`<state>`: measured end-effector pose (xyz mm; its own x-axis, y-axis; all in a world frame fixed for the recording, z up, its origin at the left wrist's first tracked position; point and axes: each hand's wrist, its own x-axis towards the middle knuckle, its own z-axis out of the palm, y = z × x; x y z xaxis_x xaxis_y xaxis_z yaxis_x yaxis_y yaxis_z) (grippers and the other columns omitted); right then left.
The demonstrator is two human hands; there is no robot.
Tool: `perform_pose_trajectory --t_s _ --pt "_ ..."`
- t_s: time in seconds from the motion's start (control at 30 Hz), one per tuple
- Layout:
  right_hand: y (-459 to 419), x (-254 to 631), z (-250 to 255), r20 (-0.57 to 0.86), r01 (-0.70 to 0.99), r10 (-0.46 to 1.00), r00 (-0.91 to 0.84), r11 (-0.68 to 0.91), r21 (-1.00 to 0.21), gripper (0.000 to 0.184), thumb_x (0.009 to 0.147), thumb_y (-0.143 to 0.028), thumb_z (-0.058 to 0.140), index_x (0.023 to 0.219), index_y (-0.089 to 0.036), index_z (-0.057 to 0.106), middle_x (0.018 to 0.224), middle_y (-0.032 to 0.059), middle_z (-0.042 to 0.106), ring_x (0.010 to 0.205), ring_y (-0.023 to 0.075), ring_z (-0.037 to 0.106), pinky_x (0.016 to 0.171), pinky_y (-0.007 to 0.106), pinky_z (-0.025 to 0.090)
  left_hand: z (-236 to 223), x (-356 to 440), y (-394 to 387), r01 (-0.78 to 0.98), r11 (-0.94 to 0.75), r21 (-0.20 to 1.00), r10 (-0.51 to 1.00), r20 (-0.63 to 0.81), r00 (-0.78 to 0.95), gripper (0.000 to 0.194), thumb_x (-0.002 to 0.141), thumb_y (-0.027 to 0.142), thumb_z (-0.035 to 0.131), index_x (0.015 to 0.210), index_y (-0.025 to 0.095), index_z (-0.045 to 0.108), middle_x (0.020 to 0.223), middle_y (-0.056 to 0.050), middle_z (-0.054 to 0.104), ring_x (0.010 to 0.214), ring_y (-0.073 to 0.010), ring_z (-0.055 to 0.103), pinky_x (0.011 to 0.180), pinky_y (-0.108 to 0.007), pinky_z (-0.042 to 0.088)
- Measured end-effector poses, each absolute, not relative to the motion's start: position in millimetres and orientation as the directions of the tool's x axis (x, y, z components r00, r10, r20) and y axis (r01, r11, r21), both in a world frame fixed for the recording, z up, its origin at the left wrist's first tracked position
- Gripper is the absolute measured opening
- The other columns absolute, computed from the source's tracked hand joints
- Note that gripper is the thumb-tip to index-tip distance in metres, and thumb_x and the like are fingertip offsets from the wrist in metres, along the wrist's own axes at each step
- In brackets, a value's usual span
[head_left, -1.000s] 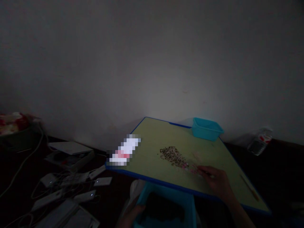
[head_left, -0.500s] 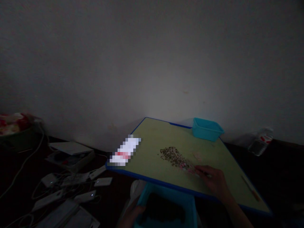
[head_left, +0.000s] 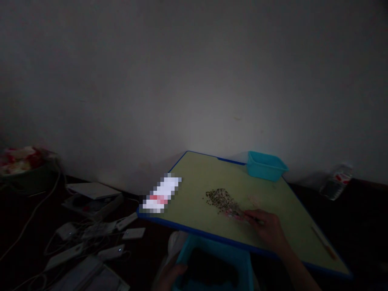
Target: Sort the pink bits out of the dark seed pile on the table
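A loose pile of small dark and pale grains (head_left: 221,199) lies on the pale yellow table top (head_left: 194,169). At the near end of the pile, my right hand (head_left: 268,228) is closed round a slim-handled tool (head_left: 239,213), its tip among pale and pinkish bits; the dim light hides its exact kind. A few pinkish crumbs (head_left: 254,199) lie just beyond this hand. Below the table's near edge, my left hand (head_left: 171,275) grips the left rim of a blue plastic bin (head_left: 221,243) with dark contents that I cannot make out.
A second blue bin (head_left: 266,166) stands at the far right corner. A blurred bright phone-like rectangle (head_left: 162,195) lies at the left edge, and a thin stick-like tool (head_left: 324,242) at the right. Chargers and cables (head_left: 100,230) clutter the left; a plastic bottle (head_left: 336,182) is at right.
My right hand and its tool have shifted slightly left at the near end of the pile. My left hand still holds the bin, and the whole view has moved slightly.
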<state>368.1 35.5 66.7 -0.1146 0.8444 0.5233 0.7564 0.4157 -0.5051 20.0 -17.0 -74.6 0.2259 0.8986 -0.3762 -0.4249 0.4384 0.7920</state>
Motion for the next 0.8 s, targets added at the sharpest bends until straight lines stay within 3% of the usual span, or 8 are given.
perform_pose_trajectory --t_s 0.13,0.33,0.5,0.67,0.8 --pt "38.6 366.0 62.8 0.531 0.747 0.838 -0.127 0.433 -0.504 0.028 0.096 -0.032 0.060 0.098 -0.029 0.088 0.093 0.0047 0.086 0.081 0.0264 0.083 0.076 0.038 0.067 -71.2 18.7 -18.6 -0.415 0.468 0.780 0.883 -0.433 0.182 0.060 0.067 0.037 0.080 0.124 0.020 0.079 0.110 -0.009 0.089 0.086 -0.0381 0.080 0.083 -0.049 0.059" --pt "40.8 359.2 65.6 0.518 0.734 0.840 -0.158 0.451 -0.507 0.028 0.096 -0.029 0.060 0.097 -0.027 0.088 0.092 0.0049 0.086 0.080 0.0258 0.083 0.074 0.036 0.067 -80.8 20.7 -16.0 -0.524 0.458 0.718 0.886 -0.417 0.203 0.055 0.063 0.034 0.082 0.117 0.021 0.081 0.102 -0.010 0.090 0.111 -0.0462 0.077 0.088 -0.052 0.058" --pt "42.9 353.6 69.3 0.509 0.749 0.837 -0.201 0.466 -0.471 0.029 0.097 -0.027 0.059 0.099 -0.027 0.088 0.095 0.0055 0.086 0.083 0.0256 0.083 0.076 0.035 0.066 -88.4 21.8 -13.7 -0.507 0.440 0.741 0.896 -0.402 0.190 0.058 0.061 0.037 0.084 0.117 0.020 0.081 0.088 -0.009 0.091 0.103 -0.0476 0.078 0.091 -0.055 0.056" --pt "45.2 354.0 66.3 0.547 0.736 0.799 -0.249 0.523 -0.430 0.027 0.097 -0.023 0.060 0.099 -0.025 0.087 0.092 0.0054 0.086 0.080 0.0242 0.082 0.074 0.035 0.066 -89.0 23.5 -13.2 -0.467 0.460 0.756 0.888 -0.409 0.212 0.068 0.064 0.040 0.083 0.127 0.016 0.077 0.094 -0.012 0.091 0.090 -0.0452 0.080 0.084 -0.054 0.057" --pt "41.7 357.3 64.7 0.593 0.717 0.747 -0.300 0.587 -0.376 0.028 0.099 -0.019 0.059 0.099 -0.025 0.087 0.090 0.0053 0.086 0.078 0.0229 0.082 0.073 0.033 0.067 -82.7 26.0 -14.1 -0.510 0.463 0.725 0.885 -0.407 0.225 0.062 0.060 0.034 0.084 0.119 0.016 0.080 0.094 -0.011 0.091 0.095 -0.0439 0.081 0.080 -0.049 0.058"
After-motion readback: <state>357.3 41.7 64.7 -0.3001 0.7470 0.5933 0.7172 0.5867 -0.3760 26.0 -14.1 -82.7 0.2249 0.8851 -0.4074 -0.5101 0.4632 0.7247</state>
